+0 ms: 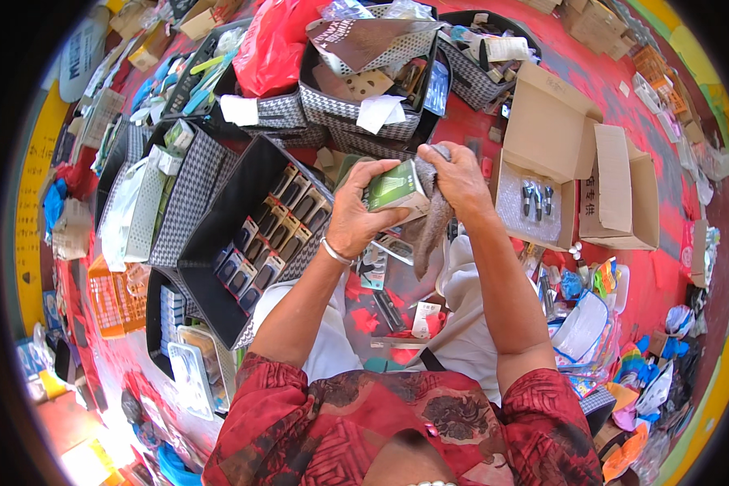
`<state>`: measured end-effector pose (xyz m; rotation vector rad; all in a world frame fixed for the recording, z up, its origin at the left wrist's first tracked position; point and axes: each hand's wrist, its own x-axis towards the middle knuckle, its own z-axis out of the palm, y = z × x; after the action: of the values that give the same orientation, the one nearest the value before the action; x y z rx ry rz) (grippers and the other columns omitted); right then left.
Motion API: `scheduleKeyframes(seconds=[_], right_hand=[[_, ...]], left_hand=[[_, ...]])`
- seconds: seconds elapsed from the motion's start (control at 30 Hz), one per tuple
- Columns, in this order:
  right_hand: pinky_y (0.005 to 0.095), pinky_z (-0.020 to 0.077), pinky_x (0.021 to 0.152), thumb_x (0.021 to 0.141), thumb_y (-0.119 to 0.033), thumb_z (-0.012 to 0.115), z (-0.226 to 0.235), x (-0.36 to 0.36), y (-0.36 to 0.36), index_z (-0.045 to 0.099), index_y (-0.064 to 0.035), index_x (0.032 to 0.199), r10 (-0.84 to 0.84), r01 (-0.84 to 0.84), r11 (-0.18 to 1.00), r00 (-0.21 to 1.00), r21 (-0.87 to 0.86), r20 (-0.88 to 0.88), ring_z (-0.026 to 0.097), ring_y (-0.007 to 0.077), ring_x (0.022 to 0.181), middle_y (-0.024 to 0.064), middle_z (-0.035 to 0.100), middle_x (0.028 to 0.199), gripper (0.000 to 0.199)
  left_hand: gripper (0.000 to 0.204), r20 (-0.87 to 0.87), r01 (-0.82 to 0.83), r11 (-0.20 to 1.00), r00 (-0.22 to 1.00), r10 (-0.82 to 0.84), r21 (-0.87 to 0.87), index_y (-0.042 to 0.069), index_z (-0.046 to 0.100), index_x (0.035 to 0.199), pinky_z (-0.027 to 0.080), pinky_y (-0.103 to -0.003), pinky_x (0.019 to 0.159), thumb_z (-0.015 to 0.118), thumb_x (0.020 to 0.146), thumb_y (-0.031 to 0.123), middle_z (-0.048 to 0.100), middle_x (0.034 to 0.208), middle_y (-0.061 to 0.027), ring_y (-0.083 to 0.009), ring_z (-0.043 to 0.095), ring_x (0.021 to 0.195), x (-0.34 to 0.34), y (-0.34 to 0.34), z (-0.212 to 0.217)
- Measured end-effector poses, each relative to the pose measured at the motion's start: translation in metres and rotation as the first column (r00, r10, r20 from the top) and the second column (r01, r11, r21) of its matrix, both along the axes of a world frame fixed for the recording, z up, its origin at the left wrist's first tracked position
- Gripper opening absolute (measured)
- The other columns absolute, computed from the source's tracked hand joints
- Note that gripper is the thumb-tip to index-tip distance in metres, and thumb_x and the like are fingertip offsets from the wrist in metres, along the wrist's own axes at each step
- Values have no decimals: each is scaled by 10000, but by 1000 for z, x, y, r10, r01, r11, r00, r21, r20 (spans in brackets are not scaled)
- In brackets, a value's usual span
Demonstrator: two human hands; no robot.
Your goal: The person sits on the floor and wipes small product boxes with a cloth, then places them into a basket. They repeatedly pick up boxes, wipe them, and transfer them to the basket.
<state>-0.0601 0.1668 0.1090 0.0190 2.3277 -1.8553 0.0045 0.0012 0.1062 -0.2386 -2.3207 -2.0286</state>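
Between my hands, raised over my lap, is a small green and white box point(398, 191). My left hand point(358, 212) grips it from the left, the thumb along its lower edge and the fingers over the top. My right hand point(459, 180) is closed on a grey-brown cloth point(429, 227), pressed against the box's right side; the cloth's end hangs down below. Under them sits a clear container point(373, 324) holding dark packaged items and a small white box point(426, 319).
To my left, an open black bin point(206, 267) holds rows of carded dark items. Patterned fabric bins point(271, 109) full of goods and a red plastic bag point(271, 44) stand ahead. Open cardboard boxes point(620, 198) are at right, one with brushes point(537, 201) on bubble wrap.
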Motion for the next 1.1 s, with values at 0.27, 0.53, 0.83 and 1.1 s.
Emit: scheduleKeyframes(seconds=[0.27,0.53,0.83,1.1], right_hand=[[296,438,725,856,-405,522,5,0,-5,580,-19,1012,35,11,980,975,-201,221,546,138,781,40,588,919,421],[303,469,717,668,-206,745,0,12,-21,513,-10,1060,163,-8,874,947,-486,277,569,171,816,90,582,923,496],[262,451,735,679,-192,693,23,5,-6,560,-40,991,267,-159,875,947,-458,180,559,129,786,39,579,852,371],[401,441,716,840,-377,512,-1,9,-19,582,-46,949,117,29,941,907,337,-405,565,336,822,172,566,841,356]], left_hand=[[611,-417,-380,818,888,192,-432,41,533,1128,412,-328,843,766,564,64,526,971,-97,-238,511,936,-6,4,1],[935,-338,-335,877,916,217,-343,35,295,1334,380,-359,884,778,534,36,525,997,-105,-261,496,970,0,10,-2],[597,521,-327,424,685,-510,845,30,419,1257,406,-485,922,377,885,495,513,1205,-158,-313,522,1087,-12,-22,4],[429,589,-323,541,677,-442,777,100,460,1218,512,-502,771,474,885,370,561,1142,-116,-270,566,1026,1,-9,-2]])
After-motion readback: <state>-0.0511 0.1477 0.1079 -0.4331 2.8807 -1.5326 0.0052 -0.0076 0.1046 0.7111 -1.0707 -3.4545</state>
